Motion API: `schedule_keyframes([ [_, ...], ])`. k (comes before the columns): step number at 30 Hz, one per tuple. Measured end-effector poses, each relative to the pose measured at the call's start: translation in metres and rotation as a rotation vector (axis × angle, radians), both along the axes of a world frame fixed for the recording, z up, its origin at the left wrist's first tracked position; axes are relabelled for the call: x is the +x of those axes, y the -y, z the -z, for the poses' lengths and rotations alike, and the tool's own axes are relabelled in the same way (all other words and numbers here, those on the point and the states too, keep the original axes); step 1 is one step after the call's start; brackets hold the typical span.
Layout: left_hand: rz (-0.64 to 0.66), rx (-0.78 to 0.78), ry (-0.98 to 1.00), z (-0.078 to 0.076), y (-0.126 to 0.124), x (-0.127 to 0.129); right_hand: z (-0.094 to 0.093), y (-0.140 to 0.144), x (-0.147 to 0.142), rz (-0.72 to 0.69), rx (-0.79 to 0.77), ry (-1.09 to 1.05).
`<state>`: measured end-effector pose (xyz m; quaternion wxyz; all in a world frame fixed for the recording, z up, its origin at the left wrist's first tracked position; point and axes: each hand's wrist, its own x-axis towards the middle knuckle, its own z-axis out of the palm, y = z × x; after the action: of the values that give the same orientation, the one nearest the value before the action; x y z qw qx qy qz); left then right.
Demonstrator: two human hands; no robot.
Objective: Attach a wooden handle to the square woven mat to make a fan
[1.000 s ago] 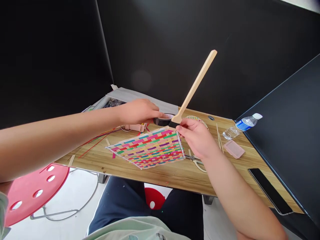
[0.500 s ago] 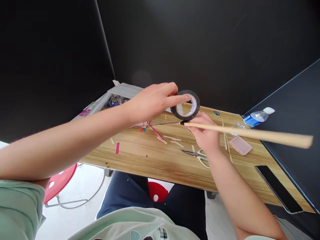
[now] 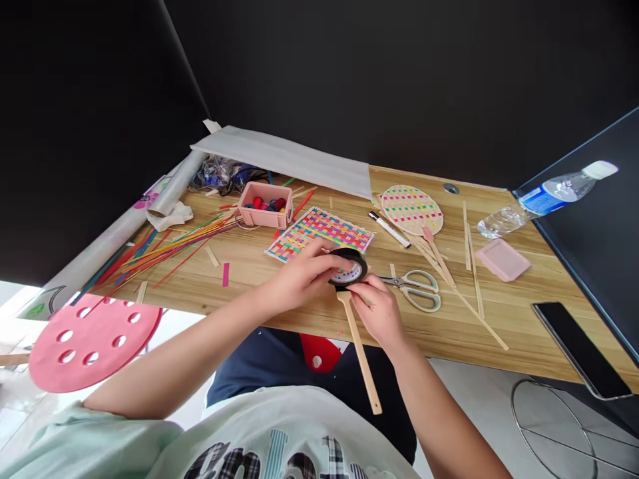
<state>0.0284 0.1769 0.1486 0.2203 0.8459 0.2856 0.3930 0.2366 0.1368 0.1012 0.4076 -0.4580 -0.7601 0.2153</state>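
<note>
Around your wood-grained table (image 3: pixel 484 332), dark smooth wall panels (image 3: pixel 319 80) rise at the back and both sides, and a red stool (image 3: pixel 107 339) pierced with round holes stands by the left end. Along the back edge lies a soft white sheet (image 3: pixel 294 159). Near the middle of the table you have both hands close together. Your left hand (image 3: pixel 304 273) is clamped on a glossy black tape roll (image 3: pixel 361 261), with fingers through its ring. Your right hand (image 3: pixel 379 311) pinches the black-wrapped top of a flat, pale wooden handle (image 3: pixel 360 349), which slants down over your lap. Just beyond your fingers is the woven panel (image 3: pixel 324 229), a checkerwork of bright flat strips with a white border; your left hand and the roll hide its near corner. To your right lie scissors (image 3: pixel 422 291) with cream loops, a white marker (image 3: pixel 389 229), a round woven fan (image 3: pixel 412 209) and thin bare wood slats (image 3: pixel 476 273). Farther right are a clear plastic bottle (image 3: pixel 549 198), tilted, a pink case (image 3: pixel 503 259) and a black-faced phone (image 3: pixel 582 349). To your left, coloured strips (image 3: pixel 164 256) fan out near a pink plastic box (image 3: pixel 262 218).
</note>
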Motion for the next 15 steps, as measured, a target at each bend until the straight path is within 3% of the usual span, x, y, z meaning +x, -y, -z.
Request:
schedule_keyframes([
  [5, -0.021, 0.002, 0.06, 0.03, 0.02, -0.01, 0.017, 0.01, -0.009, 0.026, -0.135, -0.055],
  [9, -0.131, 0.007, 0.102, 0.053, 0.038, -0.013, 0.016, 0.016, -0.014, 0.051, -0.204, -0.079],
  [12, -0.226, -0.114, 0.232, 0.068, 0.043, -0.013, 0.01, 0.018, 0.007, 0.135, -0.08, -0.007],
  [15, -0.274, -0.293, 0.396, 0.078, 0.041, -0.013, 0.009, 0.016, 0.055, 0.414, 0.054, 0.212],
])
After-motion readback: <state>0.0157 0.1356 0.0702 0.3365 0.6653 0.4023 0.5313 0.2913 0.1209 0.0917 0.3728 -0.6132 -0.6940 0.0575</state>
